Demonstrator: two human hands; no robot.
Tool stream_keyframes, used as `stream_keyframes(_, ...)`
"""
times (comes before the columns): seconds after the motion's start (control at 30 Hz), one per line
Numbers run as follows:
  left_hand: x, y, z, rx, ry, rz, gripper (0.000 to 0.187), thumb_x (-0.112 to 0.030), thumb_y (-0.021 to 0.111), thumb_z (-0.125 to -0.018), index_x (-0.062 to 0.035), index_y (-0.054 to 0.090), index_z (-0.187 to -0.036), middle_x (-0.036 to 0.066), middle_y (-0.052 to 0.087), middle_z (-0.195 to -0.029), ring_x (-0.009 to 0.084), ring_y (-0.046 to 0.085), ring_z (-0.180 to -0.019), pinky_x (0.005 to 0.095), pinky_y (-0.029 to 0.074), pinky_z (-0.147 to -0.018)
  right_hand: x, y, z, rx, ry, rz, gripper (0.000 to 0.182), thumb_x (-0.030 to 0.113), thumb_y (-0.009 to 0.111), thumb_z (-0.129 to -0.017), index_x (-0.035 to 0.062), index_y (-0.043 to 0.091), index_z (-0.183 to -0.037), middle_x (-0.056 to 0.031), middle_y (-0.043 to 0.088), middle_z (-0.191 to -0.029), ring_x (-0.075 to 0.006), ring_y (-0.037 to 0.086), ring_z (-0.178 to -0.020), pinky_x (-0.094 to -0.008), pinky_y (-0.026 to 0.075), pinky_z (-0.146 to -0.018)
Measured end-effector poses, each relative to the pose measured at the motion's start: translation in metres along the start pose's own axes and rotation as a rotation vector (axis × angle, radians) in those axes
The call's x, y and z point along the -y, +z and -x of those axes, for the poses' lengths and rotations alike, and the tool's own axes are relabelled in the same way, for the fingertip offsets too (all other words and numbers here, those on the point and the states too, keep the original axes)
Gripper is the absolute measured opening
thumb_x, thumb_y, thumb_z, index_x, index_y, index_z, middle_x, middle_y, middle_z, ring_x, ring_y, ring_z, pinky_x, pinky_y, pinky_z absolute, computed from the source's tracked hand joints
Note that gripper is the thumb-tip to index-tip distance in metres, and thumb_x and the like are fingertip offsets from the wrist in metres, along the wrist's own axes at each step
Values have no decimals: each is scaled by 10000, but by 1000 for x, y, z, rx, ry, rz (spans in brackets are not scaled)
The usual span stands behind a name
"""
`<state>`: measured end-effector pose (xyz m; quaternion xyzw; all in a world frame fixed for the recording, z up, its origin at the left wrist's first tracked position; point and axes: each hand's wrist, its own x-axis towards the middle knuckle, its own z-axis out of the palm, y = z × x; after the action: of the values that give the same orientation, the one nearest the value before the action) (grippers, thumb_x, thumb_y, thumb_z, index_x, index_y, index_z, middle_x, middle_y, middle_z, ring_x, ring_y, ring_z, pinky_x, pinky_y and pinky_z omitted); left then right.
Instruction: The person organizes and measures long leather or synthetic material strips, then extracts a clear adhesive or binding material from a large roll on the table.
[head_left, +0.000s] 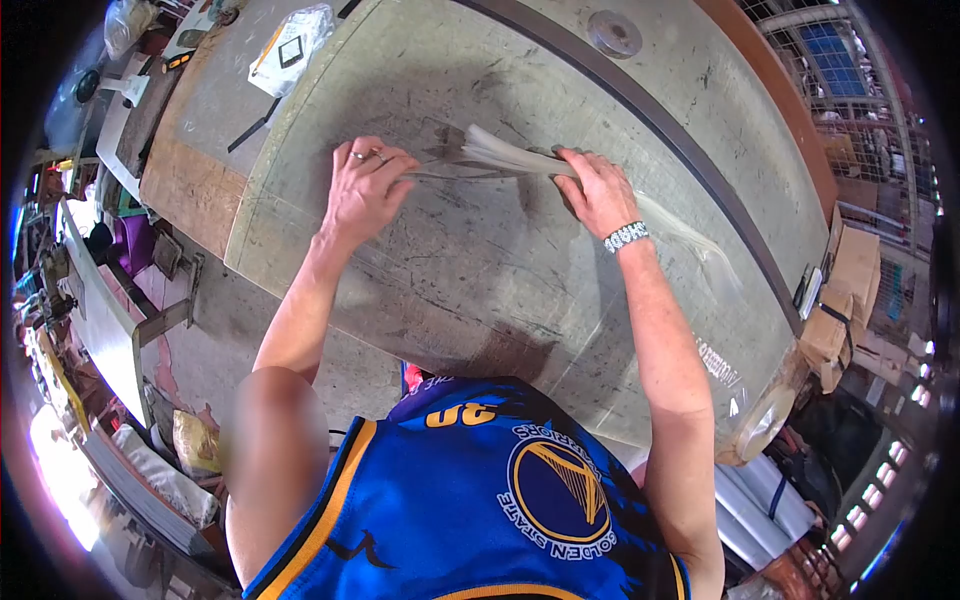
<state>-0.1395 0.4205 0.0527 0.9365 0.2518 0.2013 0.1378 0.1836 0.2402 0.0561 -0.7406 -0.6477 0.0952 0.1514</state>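
A bundle of thin, translucent plastic strips runs across the worktable, its loose ends fanned out toward the left. My right hand is closed around the bundle, with the thumb below and the fingers over the top. Past that wrist, the tail of the strips trails away to the lower right over the table. My left hand has its fingers pinched together left of the fanned ends. From its fingertips a thin strand stretches toward the bundle; the exact grip is partly hidden by the fingers.
The worn grey worktable has a dark strip along its far right side. Beyond that strip lies a roll of clear tape. A plastic packet rests at the upper left. Cardboard boxes stand off the right edge.
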Motion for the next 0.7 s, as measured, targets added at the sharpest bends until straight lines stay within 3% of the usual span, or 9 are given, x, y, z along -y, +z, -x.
stream_keyframes(0.43, -42, 40, -28, 14, 128, 41, 115, -139, 729, -894, -94, 739, -999, 38, 743, -898, 243, 682, -856, 386, 508, -760, -3, -1, 2, -5, -20, -48, 451, 237, 755, -898, 139, 620, -1317, -94, 688, -1119, -300, 644, -1090, -440, 496, -940)
stream_keyframes(0.7, -58, 54, -39, 5, 113, 7, 138, -107, 679, -883, -106, 735, -1009, 47, 729, -868, 235, 681, -857, 388, 516, -768, -6, -7, 4, 39, -25, -43, 587, 307, 796, -865, 144, 574, -1382, -125, 668, -1221, -323, 626, -1149, -455, 481, -970)
